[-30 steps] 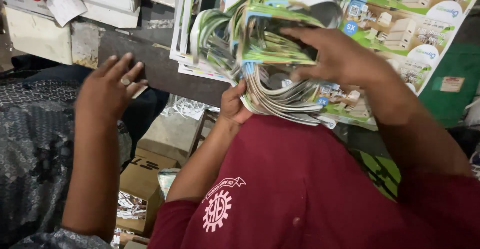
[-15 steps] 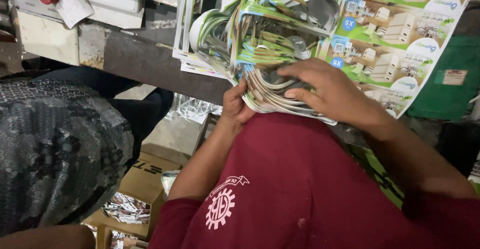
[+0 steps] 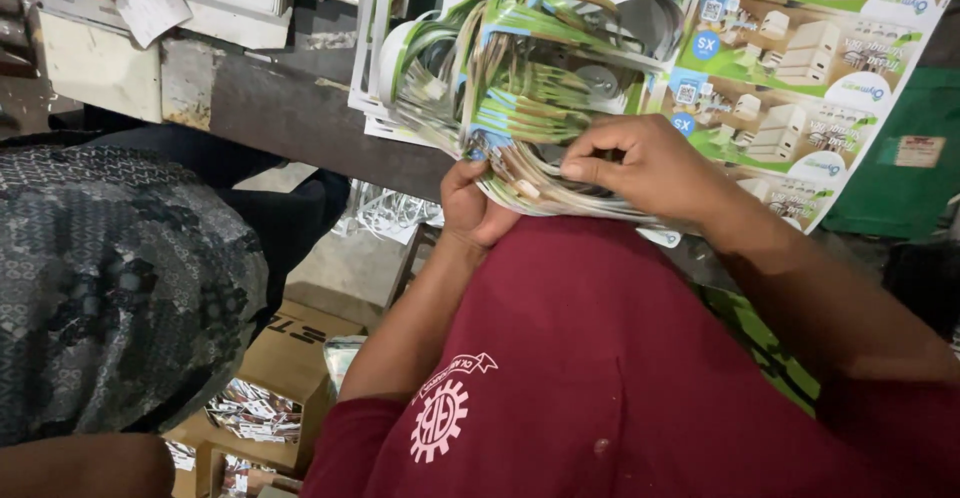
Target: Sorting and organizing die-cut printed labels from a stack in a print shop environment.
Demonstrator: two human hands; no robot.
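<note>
I've brought my right hand (image 3: 640,168) lower onto the curled bundle of printed cards (image 3: 545,108); its fingers now press together over the lower edge. My left hand (image 3: 475,208) cups the bundle from beneath, fingers hidden behind, steadying it.

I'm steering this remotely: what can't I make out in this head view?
- Left hand: fingers hidden behind the curled sheets.
- Right hand: fingertips tucked into the sheets, so grip unclear.
- Sheet count: edges too fine and blurred.
- Cardboard box: contents too small, partly cut off by the bottom edge.
</note>
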